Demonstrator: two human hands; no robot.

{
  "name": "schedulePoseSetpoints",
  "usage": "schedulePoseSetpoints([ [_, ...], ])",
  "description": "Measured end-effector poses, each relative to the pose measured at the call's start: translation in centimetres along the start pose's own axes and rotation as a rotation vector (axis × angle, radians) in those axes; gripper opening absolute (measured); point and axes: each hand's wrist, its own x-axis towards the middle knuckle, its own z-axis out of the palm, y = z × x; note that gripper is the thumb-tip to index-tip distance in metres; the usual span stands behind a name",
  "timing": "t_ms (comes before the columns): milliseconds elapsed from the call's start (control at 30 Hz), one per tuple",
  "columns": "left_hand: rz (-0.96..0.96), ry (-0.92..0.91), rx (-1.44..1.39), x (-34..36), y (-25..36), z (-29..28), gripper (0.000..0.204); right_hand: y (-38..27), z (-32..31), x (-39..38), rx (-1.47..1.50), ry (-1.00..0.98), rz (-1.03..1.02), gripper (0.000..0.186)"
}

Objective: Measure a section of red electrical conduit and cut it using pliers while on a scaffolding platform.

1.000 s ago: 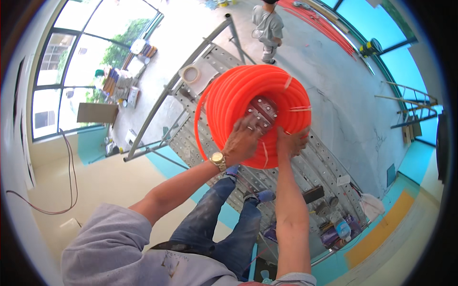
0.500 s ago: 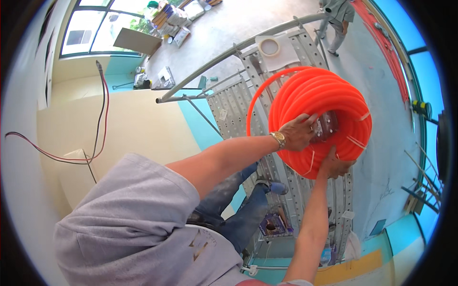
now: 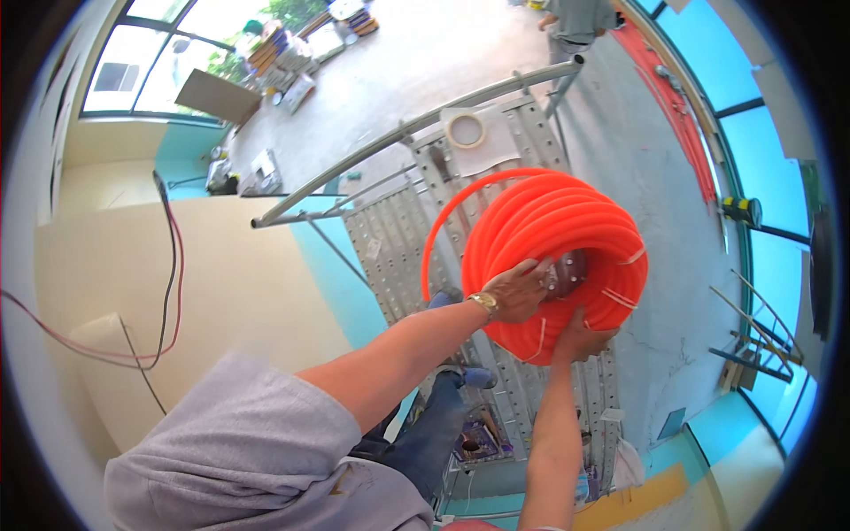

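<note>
A thick coil of orange plastic tubing (image 3: 567, 221) is held up in front of me, above a perforated metal scaffold platform (image 3: 376, 234). White ties bind it at several places, and one loose turn of tubing bows out on its left. My left hand (image 3: 516, 292), with a gold watch at the wrist, grips the coil's left inner rim, its fingertips in the centre hole. From below, my right hand (image 3: 584, 341) is closed around the lower rim; part of its fingers is hidden by the tubing.
A curved metal rail (image 3: 416, 124) borders the platform's far end, where a tape roll (image 3: 466, 131) lies on a white sheet. Dark and red wires (image 3: 173, 257) hang at left. Another person (image 3: 580, 26) stands beyond. An open box (image 3: 478, 440) sits low near my feet.
The view has shifted, so coil and platform appear further left and lower. One of my shoes now shows beyond my left forearm. The other person has moved farther off. Both hands keep their grip.
</note>
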Motion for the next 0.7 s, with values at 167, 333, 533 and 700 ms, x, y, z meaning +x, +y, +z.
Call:
schedulePoseSetpoints([
  [167, 0.001, 0.044, -0.101, 0.6, 0.2, 0.5, 0.037, 1.7, 1.2, 1.1, 0.006, 0.066, -0.030, 0.106],
  [333, 0.022, -0.033, -0.108, 0.6, -0.3, -0.2, 0.037, 0.8, 0.5, 0.6, 0.040, 0.039, -0.031, 0.106],
  [533, 0.015, -0.015, -0.133, 0.7, -0.2, 0.1, 0.038, 0.7, 0.7, 0.6, 0.002, 0.047, 0.021, 0.108],
  [700, 0.007, -0.042, -0.139, 0.7, -0.3, -0.1, 0.033, 0.3, 0.3, 0.6, 0.016, 0.037, 0.033, 0.107],
])
